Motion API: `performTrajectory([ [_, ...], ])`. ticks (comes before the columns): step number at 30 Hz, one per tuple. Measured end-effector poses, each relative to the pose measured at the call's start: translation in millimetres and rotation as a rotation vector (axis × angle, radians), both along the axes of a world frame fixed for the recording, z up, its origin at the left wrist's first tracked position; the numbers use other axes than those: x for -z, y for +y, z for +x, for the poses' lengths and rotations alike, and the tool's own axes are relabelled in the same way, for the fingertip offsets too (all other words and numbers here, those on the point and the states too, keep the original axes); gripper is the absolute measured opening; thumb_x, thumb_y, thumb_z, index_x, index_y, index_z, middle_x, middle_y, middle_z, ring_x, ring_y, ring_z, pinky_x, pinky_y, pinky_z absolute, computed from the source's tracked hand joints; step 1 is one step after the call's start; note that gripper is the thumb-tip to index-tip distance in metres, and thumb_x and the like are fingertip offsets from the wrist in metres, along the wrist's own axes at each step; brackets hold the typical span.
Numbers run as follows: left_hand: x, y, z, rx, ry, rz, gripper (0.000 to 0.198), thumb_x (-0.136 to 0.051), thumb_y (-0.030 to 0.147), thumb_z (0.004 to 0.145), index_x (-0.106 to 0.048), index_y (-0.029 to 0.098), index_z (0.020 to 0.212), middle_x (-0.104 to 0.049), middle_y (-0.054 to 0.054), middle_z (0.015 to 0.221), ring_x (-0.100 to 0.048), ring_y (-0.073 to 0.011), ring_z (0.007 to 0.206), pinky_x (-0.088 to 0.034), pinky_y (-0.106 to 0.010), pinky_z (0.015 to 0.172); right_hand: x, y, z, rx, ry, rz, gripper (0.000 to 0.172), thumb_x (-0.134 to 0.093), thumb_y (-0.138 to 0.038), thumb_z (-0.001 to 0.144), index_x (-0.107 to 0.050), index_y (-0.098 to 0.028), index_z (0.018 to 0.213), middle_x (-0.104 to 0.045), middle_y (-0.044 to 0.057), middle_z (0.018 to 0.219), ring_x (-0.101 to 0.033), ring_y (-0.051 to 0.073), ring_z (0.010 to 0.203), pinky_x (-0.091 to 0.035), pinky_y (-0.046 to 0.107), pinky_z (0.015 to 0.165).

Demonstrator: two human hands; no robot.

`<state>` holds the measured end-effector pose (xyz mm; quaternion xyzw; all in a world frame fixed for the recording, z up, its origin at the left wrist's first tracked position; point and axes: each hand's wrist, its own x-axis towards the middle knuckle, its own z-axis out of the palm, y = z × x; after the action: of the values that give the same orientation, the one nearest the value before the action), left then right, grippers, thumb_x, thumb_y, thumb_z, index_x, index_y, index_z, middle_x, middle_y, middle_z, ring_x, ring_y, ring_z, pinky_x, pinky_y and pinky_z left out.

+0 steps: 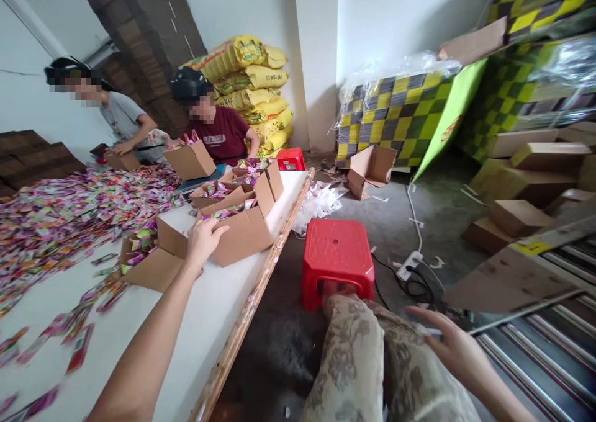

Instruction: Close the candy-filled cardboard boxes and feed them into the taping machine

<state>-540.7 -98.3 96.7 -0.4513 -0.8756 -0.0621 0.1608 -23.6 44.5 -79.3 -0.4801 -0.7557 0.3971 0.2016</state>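
Left of the red stool (338, 245), on the smooth counter (205, 323), sits an open-topped cardboard box (244, 234) of glossy packets (235, 210), probably light, stiff-walled but easily dented, best held by opposite walls. The left hand (205, 239) lies at its corner, thumb out, and I can't tell whether it pinches the rim. Nearer than the stool, the right hand (447, 338), loosely spread, is by patterned trousers (351, 354); checkered stacks (388, 115) stand beyond the stool.

Right hand (449, 342) — blurred; packet pile (69, 217) — cut off at left.
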Motion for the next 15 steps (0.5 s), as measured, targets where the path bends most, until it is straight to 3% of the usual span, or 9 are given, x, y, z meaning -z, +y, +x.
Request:
performTrajectory([
  [3, -8.6, -21, 9, -0.036, -0.001, 0.131, 0.031, -0.047, 0.046, 0.081, -0.050, 0.020, 0.065, -0.055, -0.003, 0.069, -0.051, -0.0207, 0.076, -0.034, -0.028, 0.064, -19.2, -29, -69, -0.093, 0.235, -0.259, 0.039, -0.058, -0.043, 0.069, -0.065, -0.024, 0.101, -0.066, 0.010, 0.107, -0.060, 0.030, 0.101, -0.046, 0.046, 0.090],
  [6, -25.7, -53, 30, -0.087, -0.057, 0.273, 0.029, -0.049, 0.047, 0.078, -0.052, 0.020, 0.066, -0.052, -0.001, 0.065, -0.050, -0.0189, 0.068, -0.034, -0.027, 0.059, -32.4, -61, -147, -0.148, 0.517, -0.562, 0.055, -0.063, -0.054, 0.070, -0.057, -0.022, 0.115, -0.060, 0.013, 0.117, -0.057, 0.029, 0.108, -0.046, 0.047, 0.089],
  [9, -47.1, -80, 66, 0.068, 0.017, 0.374, 0.026, -0.054, 0.045, 0.078, -0.053, 0.022, 0.068, -0.054, -0.001, 0.065, -0.050, -0.0193, 0.066, -0.037, -0.029, 0.061, -52.1, -83, -208, -0.213, 0.793, -0.950, 0.074, -0.049, -0.071, 0.074, -0.041, -0.025, 0.130, -0.050, 0.015, 0.130, -0.056, 0.028, 0.109, -0.047, 0.047, 0.086],
  [11, -58.7, -90, 100, 0.249, 0.079, 0.381, 0.021, -0.057, 0.041, 0.079, -0.054, 0.023, 0.070, -0.057, -0.001, 0.067, -0.051, -0.0201, 0.068, -0.039, -0.031, 0.064, -67.3, -89, -225, -0.269, 0.953, -1.092, 0.076, -0.028, -0.077, 0.078, -0.037, -0.024, 0.132, -0.049, 0.014, 0.130, -0.057, 0.026, 0.107, -0.048, 0.046, 0.086],
  [12, -62.6, -92, 118, 0.333, 0.097, 0.370, 0.018, -0.058, 0.039, 0.080, -0.054, 0.024, 0.072, -0.057, -0.001, 0.068, -0.052, -0.0205, 0.068, -0.039, -0.032, 0.066, -73.1, -89, -225, -0.274, 1.006, -1.089, 0.074, -0.024, -0.075, 0.081, -0.039, -0.023, 0.131, -0.051, 0.013, 0.128, -0.057, 0.025, 0.107, -0.049, 0.045, 0.085],
  [15, -64.0, -82, 176, 0.542, 0.119, 0.344, 0.011, -0.061, 0.034, 0.079, -0.056, 0.025, 0.074, -0.060, 0.000, 0.066, -0.053, -0.0212, 0.068, -0.040, -0.038, 0.074, -76.2, -85, -189, -0.162, 1.035, -0.906, 0.058, -0.033, -0.063, 0.086, -0.043, -0.022, 0.125, -0.056, 0.011, 0.122, -0.059, 0.024, 0.103, -0.050, 0.042, 0.083],
])
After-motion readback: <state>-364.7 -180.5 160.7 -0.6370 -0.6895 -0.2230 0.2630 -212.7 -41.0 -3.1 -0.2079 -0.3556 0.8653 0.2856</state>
